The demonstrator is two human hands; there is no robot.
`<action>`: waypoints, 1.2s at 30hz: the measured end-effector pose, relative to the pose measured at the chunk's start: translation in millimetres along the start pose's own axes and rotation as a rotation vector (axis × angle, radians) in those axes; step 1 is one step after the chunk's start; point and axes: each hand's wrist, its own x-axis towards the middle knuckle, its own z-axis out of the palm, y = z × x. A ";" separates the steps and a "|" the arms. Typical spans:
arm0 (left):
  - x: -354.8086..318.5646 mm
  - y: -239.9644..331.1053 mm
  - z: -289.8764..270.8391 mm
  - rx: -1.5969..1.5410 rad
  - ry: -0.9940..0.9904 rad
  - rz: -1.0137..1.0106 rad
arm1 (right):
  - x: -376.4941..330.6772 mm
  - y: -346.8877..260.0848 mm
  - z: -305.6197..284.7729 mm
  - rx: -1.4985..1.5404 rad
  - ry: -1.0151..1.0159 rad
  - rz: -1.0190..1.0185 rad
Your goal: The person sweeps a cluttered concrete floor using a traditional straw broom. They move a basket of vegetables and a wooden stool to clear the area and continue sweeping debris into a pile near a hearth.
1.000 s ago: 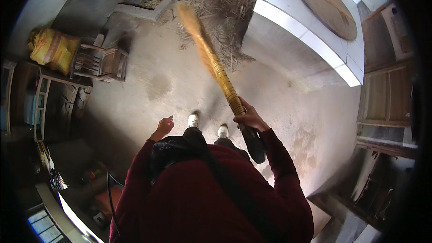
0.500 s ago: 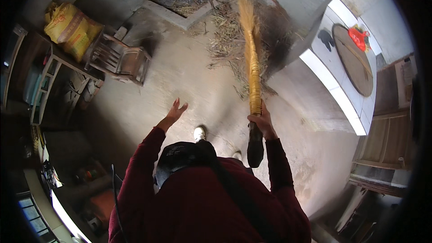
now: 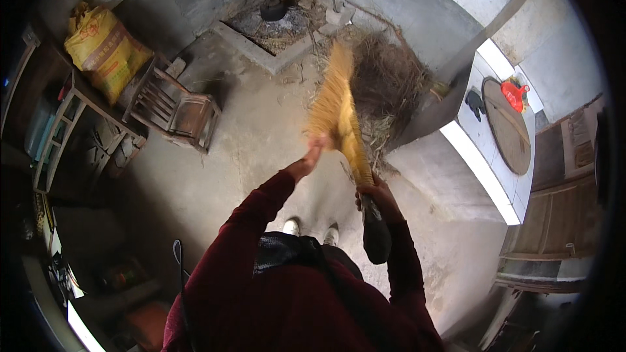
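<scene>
A straw broom [image 3: 355,140] is held up in front of me, its golden bristles fanned out to the left and its dark handle end pointing back at me. My right hand [image 3: 378,197] is wrapped round the broom at the join of the yellow binding and the dark handle. My left hand [image 3: 309,158] is up against the lower left edge of the bristles. Its fingers look stretched out and are partly smeared by motion; it does not grip the broom.
Dry twigs and straw [image 3: 391,91] are heaped beyond the broom, beside a hearth kerb [image 3: 274,62] with a dark pot [image 3: 273,10]. A wooden chair [image 3: 186,114] and yellow sack [image 3: 107,52] are at left. On the right, a white-tiled counter [image 3: 479,156] carries a round board [image 3: 499,111].
The broom has tilted left and its bristles have spread out. My left hand has moved right and forward to the bristles. My right hand has kept its hold.
</scene>
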 end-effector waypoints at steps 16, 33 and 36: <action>80.9 88.4 -0.3 0.428 0.044 -0.027 | 113.0 -21.3 0.6 0.490 -0.343 0.021; 121.4 314.1 -171.4 0.643 0.592 0.656 | 425.1 -157.6 251.0 0.747 -0.616 -0.063; 159.9 357.7 -256.9 0.732 0.691 0.625 | 477.7 -187.0 305.4 0.714 -0.647 0.159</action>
